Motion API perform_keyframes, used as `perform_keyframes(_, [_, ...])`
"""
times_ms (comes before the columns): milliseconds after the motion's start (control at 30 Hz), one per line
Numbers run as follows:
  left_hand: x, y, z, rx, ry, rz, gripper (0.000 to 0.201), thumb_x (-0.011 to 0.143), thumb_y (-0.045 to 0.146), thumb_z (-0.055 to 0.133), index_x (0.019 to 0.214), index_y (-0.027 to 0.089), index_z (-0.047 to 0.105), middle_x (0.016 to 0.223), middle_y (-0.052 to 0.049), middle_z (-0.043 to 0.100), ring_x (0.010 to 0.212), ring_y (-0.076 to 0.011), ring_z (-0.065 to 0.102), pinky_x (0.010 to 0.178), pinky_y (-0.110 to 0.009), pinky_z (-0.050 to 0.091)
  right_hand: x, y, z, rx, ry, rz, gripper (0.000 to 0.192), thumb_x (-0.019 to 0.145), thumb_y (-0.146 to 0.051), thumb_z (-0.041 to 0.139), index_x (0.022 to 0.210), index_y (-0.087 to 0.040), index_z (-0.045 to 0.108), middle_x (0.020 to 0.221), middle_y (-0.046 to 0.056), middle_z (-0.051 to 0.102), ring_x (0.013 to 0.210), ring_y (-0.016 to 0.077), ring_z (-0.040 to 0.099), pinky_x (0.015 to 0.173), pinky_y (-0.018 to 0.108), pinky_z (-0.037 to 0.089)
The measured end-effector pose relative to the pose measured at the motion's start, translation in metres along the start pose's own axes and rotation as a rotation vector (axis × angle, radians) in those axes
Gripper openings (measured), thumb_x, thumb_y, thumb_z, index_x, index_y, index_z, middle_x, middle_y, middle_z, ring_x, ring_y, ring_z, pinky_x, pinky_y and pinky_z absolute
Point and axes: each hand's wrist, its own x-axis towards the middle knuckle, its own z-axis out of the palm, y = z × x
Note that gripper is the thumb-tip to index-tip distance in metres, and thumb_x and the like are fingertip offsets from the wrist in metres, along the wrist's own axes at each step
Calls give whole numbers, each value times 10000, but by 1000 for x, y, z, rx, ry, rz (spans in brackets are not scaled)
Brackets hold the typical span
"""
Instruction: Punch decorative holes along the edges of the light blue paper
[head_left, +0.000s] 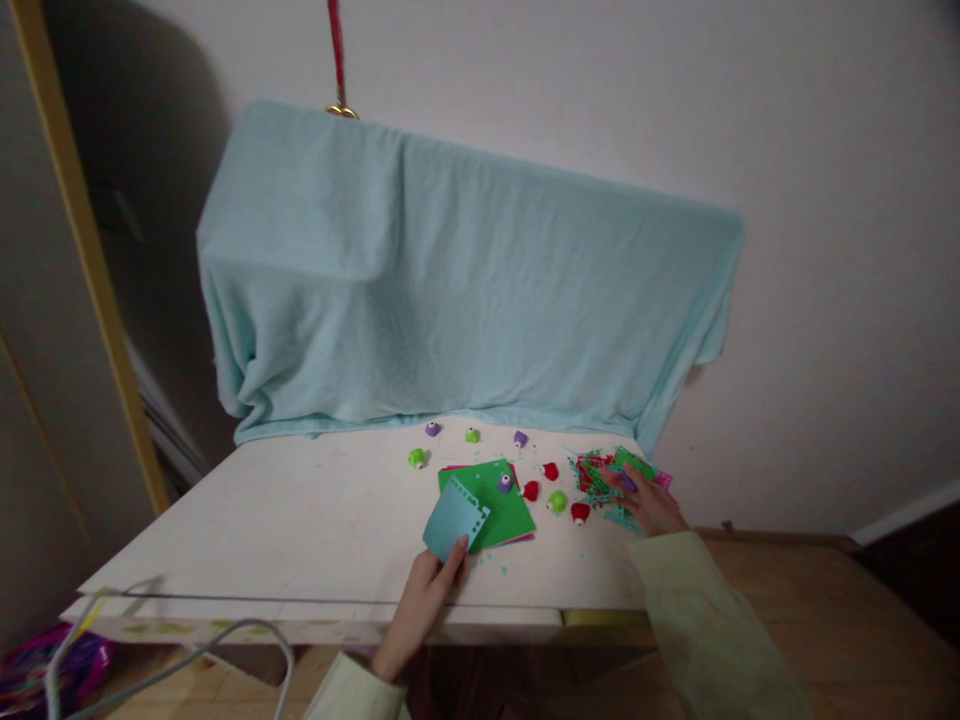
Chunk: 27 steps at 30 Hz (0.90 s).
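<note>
A pale bench [315,520] is standing before a draped blue cloth [450,290]. The left hand [424,600] is pinching a punched blue paper square [454,518] over green sheets [495,505]; it could slip. The right hand [651,505] is resting, fingers loosely curled, on a purple punch [628,483] among scraps [600,475], which could scatter.

The scene is viewed from head height, angled forward and down over the table [300,520], held fairly distant.
</note>
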Motion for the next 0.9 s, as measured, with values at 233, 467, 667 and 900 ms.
perform_keyframes(233, [-2, 3, -1, -5, 0, 1, 501, 867, 529, 391, 605, 140, 567, 564, 0, 548, 589, -156, 496, 586, -238, 346, -14, -8, -3, -646, 191, -344, 380, 560, -552, 714, 641, -188, 638, 753, 105, 653, 830, 302, 576, 825, 469, 412])
perform_keyframes(467, [3, -4, -2, -17, 171, -37, 468, 857, 532, 413, 632, 152, 567, 572, 7, 536, 611, -167, 498, 607, -243, 357, -103, -10, 83, -171, -299, -124, 458, 776, -553, 570, 966, -147, 662, 982, 127, 662, 913, 260, 601, 863, 422, 458])
perform_keyframes(667, [3, -8, -5, -36, 251, -35, 461, 831, 552, 442, 690, 148, 612, 620, -12, 597, 640, -183, 523, 617, -248, 377, -161, 55, 171, 239, -528, 154, 418, 761, -500, 634, 965, -138, 676, 937, 105, 664, 925, 244, 608, 880, 416, 460])
perform_keyframes(900, [4, -6, -5, -44, 248, -33, 467, 831, 558, 436, 656, 154, 591, 600, -6, 586, 632, -183, 526, 625, -253, 377, -148, 80, 157, 341, -332, 230, 460, 721, -519, 656, 958, -125, 677, 976, 116, 657, 943, 253, 602, 873, 413, 471])
